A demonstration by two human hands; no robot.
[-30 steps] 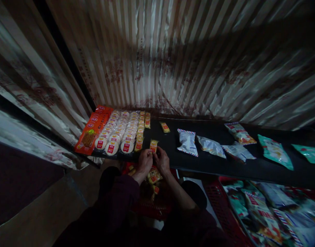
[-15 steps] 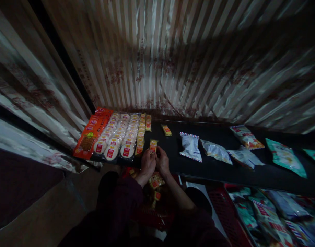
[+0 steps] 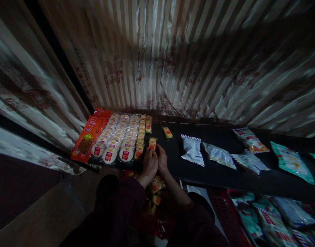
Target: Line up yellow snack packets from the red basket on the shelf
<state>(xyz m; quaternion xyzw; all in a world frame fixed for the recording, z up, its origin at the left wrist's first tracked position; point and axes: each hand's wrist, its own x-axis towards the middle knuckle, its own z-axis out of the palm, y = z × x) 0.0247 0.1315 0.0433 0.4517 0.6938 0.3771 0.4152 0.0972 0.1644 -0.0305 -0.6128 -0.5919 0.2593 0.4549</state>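
Observation:
My left hand [image 3: 150, 163] and my right hand [image 3: 162, 158] meet at the front edge of a black shelf [image 3: 224, 171]. Together their fingers pinch a small yellow-and-red snack packet [image 3: 152, 142] that stands just beyond them. Left of it runs a column of the same small yellow packets [image 3: 140, 135], then rows of round white wrapped cakes [image 3: 118, 137] and flat orange packets [image 3: 92, 135]. One more yellow packet [image 3: 167, 132] lies alone farther back.
Pale and teal snack bags [image 3: 192, 149] lie spread along the shelf to the right. A red basket [image 3: 157, 192] of yellow packets sits below my hands, and another red crate [image 3: 252, 219] of bags at lower right. A striped curtain [image 3: 173, 61] hangs behind.
My hands have crept slightly forward along the shelf with the yellow packet, closing in on each other; the view has tilted a little.

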